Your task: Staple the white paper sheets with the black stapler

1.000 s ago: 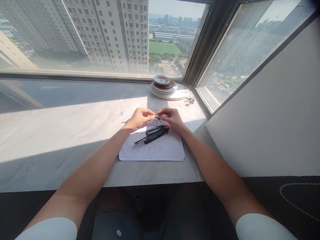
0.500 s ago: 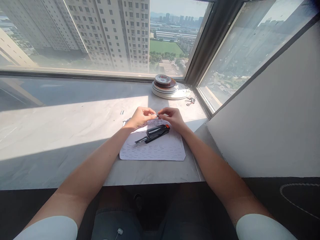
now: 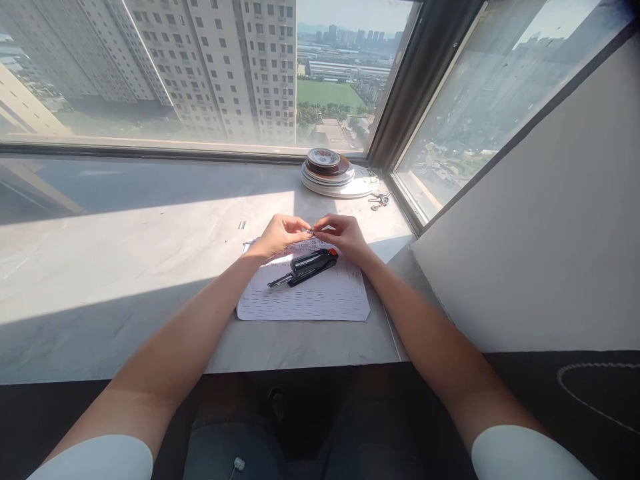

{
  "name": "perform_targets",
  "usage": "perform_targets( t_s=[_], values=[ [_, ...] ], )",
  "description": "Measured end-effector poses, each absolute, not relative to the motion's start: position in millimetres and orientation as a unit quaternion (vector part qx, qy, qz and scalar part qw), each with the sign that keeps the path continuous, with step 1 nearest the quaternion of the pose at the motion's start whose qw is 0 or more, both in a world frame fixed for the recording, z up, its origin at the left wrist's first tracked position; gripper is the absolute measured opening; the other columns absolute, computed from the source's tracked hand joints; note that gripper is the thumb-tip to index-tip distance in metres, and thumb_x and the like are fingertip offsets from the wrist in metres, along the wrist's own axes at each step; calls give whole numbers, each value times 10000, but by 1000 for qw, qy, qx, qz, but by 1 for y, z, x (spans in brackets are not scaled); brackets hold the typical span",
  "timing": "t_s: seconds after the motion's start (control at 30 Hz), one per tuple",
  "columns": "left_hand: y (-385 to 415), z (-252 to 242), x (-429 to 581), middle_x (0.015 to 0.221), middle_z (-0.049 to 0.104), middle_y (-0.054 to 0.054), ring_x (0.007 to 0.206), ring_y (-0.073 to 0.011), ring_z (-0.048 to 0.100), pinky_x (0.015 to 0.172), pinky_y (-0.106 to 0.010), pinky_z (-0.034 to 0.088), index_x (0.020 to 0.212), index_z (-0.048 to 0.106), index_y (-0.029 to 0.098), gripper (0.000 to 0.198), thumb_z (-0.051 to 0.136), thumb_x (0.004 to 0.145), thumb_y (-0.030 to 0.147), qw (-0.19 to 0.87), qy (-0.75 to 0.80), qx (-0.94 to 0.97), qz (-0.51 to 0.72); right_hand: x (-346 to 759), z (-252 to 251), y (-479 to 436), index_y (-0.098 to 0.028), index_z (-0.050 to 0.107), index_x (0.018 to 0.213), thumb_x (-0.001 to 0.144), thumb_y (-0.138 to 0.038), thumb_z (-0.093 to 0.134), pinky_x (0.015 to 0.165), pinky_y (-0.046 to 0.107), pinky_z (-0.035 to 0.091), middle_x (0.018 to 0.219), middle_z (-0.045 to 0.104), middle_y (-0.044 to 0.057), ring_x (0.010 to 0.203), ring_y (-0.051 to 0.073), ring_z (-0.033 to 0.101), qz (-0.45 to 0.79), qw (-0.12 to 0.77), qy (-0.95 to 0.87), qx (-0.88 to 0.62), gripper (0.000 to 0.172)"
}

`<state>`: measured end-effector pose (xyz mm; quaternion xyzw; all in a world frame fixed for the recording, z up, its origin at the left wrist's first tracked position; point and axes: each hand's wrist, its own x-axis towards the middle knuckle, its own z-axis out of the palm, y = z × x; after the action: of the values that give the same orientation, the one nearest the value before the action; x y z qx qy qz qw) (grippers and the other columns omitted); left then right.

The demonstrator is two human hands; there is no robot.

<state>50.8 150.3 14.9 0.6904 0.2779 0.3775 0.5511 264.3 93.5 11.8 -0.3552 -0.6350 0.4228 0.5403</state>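
Observation:
My left hand [image 3: 279,235] and my right hand [image 3: 344,235] meet fingertip to fingertip above the far edge of a printed paper sheet [image 3: 305,297]. Both pinch a small thin metallic piece [image 3: 312,231] between them, too small to name. A black stapler [image 3: 305,266] with an orange end lies opened out on the sheet just below my hands, touched by neither hand.
The sheet lies on a wide marble window sill [image 3: 125,267]. A stack of plates [image 3: 331,175] sits at the far corner, with a bunch of keys [image 3: 379,199] beside it. A small strip of staples [image 3: 243,225] lies left of my hands. A white wall [image 3: 540,253] rises at right.

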Motion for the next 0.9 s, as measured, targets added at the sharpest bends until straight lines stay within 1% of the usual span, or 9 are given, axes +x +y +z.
perform_targets(
  t_s=[0.23,0.4,0.47,0.57,0.63,0.73,0.83,0.9],
  values=[
    [152,14,52,716,737,-59,665,-164,677,606,-301,506,862,829,158,240,922,688,295,550,279,686,385,265,10,95,-237,794,921,748,-447,929,947,416,623,986,752,38,997,206,700,430,549,-629,-343,304],
    [152,14,51,719,736,-63,672,-180,678,595,-309,500,865,826,162,234,909,701,308,545,286,693,376,264,13,93,-239,786,924,698,-507,945,956,439,625,986,736,40,976,212,691,430,535,-626,-369,384],
    [152,14,51,732,740,-68,685,-187,681,604,-314,503,885,826,160,248,903,706,314,550,281,693,371,264,13,93,-244,789,937,683,-517,952,933,433,631,994,723,40,953,205,683,430,528,-633,-368,408],
    [154,13,50,745,741,-64,675,-167,666,625,-306,501,922,823,148,273,893,719,316,564,262,696,360,265,14,93,-254,795,948,674,-511,959,887,403,634,1046,703,45,936,191,664,427,519,-652,-351,410],
    [154,13,49,778,752,-64,688,-155,665,655,-303,506,931,818,141,279,891,721,309,572,243,701,349,265,14,93,-268,800,973,686,-504,954,870,390,631,1096,690,47,935,185,652,423,512,-667,-337,402],
    [154,16,49,836,768,-74,749,-166,686,714,-312,522,916,808,134,271,883,723,308,582,217,712,328,266,13,94,-301,814,1019,732,-502,927,829,371,622,1152,652,41,879,159,626,412,498,-688,-330,369],
    [152,20,48,822,762,-68,757,-167,686,719,-306,517,892,797,132,252,871,737,316,587,205,718,313,268,12,96,-324,827,1042,784,-494,896,832,367,602,1153,604,31,819,131,587,399,483,-708,-326,316],
    [151,21,48,814,756,-64,747,-160,680,709,-298,510,883,790,133,247,865,750,328,585,205,721,309,269,11,98,-328,831,1057,795,-497,889,853,368,588,1142,584,31,805,126,565,387,474,-721,-327,317]
  ],
)
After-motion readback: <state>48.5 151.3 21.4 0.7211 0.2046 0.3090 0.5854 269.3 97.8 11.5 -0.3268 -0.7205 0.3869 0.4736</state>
